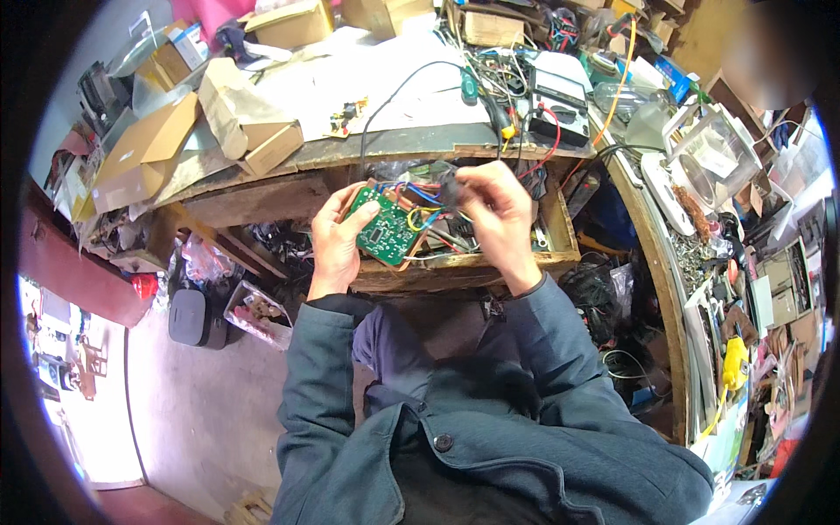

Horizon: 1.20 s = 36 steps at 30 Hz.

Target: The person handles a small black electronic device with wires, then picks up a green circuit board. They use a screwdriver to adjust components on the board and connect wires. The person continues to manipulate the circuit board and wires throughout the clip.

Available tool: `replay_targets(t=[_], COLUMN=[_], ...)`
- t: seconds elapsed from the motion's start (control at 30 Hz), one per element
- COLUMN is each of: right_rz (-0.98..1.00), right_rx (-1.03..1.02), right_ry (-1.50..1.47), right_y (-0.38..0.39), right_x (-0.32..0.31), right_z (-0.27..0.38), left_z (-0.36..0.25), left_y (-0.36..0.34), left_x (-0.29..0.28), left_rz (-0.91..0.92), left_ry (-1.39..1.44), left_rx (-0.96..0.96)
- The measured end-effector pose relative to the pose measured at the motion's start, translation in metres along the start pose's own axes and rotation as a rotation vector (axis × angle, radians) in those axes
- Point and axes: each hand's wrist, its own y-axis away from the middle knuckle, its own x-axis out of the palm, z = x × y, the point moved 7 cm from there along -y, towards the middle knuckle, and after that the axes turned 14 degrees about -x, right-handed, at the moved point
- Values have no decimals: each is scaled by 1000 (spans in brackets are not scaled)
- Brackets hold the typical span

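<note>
A green circuit board (383, 229) is gripped at its left edge by my left hand (339, 234), with the thumb on its upper face. Coloured wires (422, 194), red, blue and yellow, run from the board toward the right. My right hand (499, 210) is closed at the far end of these wires, around a small black piece (450, 189) whose kind I cannot make out. Both hands are above an open wooden drawer (455, 273) that holds loose cables and parts.
Behind the drawer is a workbench (332, 157) with opened cardboard boxes (144, 157) at left. A meter-like device (560, 101) and tangled cables stand at back right. A cluttered side bench (669, 297) runs along the right. A black bin (194, 317) stands on the floor at left.
</note>
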Motion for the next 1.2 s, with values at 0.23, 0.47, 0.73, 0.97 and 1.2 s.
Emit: replay_targets(t=[0.23,0.47,0.73,0.97,1.2], right_rz=[35,490,506,521,420], right_rx=[-247,-360,-187,-72,-99], right_ry=[162,418,396,385,267], right_y=[-21,-4,22,26,26], right_x=[-5,49,59,62,56], right_z=[44,29,14,5,-3], left_z=[5,11,8,5,-2], left_y=[-4,-10,-11,-8,-2], left_x=[-4,-9,-5,-2,11], left_rz=[-64,-48,110,197,338], left_ry=[1,98,178,127,125], left_rx=[-6,-71,-75,-53,-18])
